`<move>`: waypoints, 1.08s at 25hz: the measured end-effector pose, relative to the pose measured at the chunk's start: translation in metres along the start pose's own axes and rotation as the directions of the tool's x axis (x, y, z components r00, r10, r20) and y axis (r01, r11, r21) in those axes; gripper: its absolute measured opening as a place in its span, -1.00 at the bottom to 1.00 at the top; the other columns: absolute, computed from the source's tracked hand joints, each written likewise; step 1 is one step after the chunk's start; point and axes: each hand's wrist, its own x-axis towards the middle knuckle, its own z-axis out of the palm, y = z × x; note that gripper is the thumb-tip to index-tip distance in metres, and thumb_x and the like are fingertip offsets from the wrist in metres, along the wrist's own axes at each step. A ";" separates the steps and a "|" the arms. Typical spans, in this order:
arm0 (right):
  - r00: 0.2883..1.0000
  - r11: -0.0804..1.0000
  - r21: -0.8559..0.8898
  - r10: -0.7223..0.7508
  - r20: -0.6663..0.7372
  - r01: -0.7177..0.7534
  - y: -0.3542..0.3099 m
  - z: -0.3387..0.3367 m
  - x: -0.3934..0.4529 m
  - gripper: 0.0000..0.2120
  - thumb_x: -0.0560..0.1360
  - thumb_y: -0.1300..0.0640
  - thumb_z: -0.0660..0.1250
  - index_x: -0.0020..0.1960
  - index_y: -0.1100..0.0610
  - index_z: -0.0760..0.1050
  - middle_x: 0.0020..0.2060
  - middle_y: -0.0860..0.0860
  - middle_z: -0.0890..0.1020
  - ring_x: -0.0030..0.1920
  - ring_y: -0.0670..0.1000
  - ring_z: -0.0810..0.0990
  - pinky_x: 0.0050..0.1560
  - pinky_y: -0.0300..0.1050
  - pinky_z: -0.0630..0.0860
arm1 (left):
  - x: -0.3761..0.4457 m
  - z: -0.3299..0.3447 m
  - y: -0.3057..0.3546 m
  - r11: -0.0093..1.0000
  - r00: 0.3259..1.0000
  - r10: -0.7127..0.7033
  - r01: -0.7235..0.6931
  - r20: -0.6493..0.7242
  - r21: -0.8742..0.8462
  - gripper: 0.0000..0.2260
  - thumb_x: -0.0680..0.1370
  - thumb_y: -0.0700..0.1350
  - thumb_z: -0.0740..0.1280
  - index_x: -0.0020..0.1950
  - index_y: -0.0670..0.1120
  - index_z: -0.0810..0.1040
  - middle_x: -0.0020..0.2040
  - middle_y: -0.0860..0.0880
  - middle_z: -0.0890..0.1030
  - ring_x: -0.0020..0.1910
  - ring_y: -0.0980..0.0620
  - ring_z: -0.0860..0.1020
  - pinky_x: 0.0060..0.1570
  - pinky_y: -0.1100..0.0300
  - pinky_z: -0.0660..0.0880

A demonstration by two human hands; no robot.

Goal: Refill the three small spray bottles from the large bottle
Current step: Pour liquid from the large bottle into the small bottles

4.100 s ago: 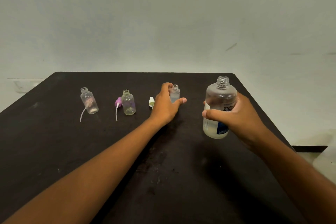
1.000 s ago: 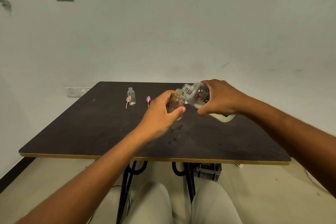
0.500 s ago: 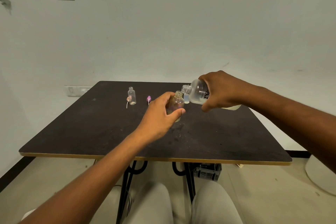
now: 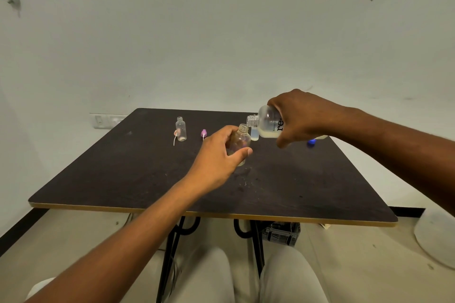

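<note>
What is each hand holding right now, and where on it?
The left hand grips a small spray bottle round its body. The right hand holds the tilted large bottle round its middle and base.

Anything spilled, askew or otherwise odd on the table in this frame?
Yes: a patch of small wet-looking specks glints on the table just below the small bottle the left hand grips, possibly spilled liquid. The large bottle in the right hand is tipped deliberately, for pouring.
</note>
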 end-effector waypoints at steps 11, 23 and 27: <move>1.000 0.998 -0.057 -0.012 0.019 0.014 -0.004 -0.010 0.002 -0.50 0.21 -0.03 0.61 0.05 0.03 0.48 -0.16 -0.05 0.56 -0.15 0.01 0.57 -0.23 -0.09 0.53 | 0.001 -0.001 0.000 1.000 1.000 -0.002 0.002 -0.013 -0.004 -0.57 0.54 0.04 0.49 0.36 -0.01 0.52 0.15 0.11 0.64 0.10 0.15 0.61 0.07 0.35 0.51; 1.000 0.998 -0.068 -0.017 0.017 0.018 -0.006 -0.014 0.005 -0.46 0.21 -0.04 0.63 0.09 0.02 0.49 -0.18 -0.08 0.51 -0.17 -0.01 0.55 -0.23 -0.11 0.53 | -0.001 -0.003 0.004 1.000 1.000 0.000 0.000 -0.017 -0.006 -0.59 0.54 0.03 0.49 0.36 -0.01 0.53 0.14 0.13 0.63 0.09 0.21 0.59 0.12 0.31 0.50; 0.999 0.997 -0.075 -0.026 0.022 0.028 -0.007 -0.015 0.005 -0.46 0.23 -0.04 0.63 0.10 0.02 0.47 -0.18 -0.08 0.50 -0.15 0.00 0.55 -0.24 -0.14 0.48 | -0.001 -0.003 0.004 1.000 1.000 -0.003 0.003 -0.018 -0.016 -0.61 0.54 0.02 0.49 0.34 0.00 0.53 0.10 0.17 0.63 0.07 0.26 0.58 0.11 0.32 0.50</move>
